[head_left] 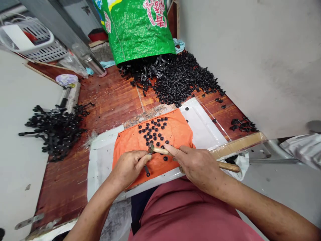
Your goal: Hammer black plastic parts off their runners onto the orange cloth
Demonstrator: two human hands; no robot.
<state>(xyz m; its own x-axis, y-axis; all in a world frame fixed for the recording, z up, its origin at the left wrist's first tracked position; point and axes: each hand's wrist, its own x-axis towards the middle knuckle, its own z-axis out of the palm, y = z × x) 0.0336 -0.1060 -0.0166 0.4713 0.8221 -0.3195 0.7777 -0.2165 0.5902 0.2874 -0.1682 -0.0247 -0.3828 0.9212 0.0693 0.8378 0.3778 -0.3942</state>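
My right hand point(195, 164) is wrapped round the wooden handle of a small hammer point(160, 151), its index finger stretched along the handle. The hammer's metal head is right beside the fingertips of my left hand point(131, 164). Thumb and fingers of that hand pinch a black strip point(146, 171), whose round end sticks out below. Both hands are over an orange cloth point(179, 129), on which several small round black pieces point(152, 130) lie in loose rows. What lies directly under the hammer head is hidden.
A big pile of black pieces point(180, 80) spills from a green bag point(140, 30) at the back. Linked black strips point(56, 130) are heaped at the left. A steel flask point(94, 65) and a white basket point(45, 47) stand behind. Cardboard point(240, 144) edges the right side.
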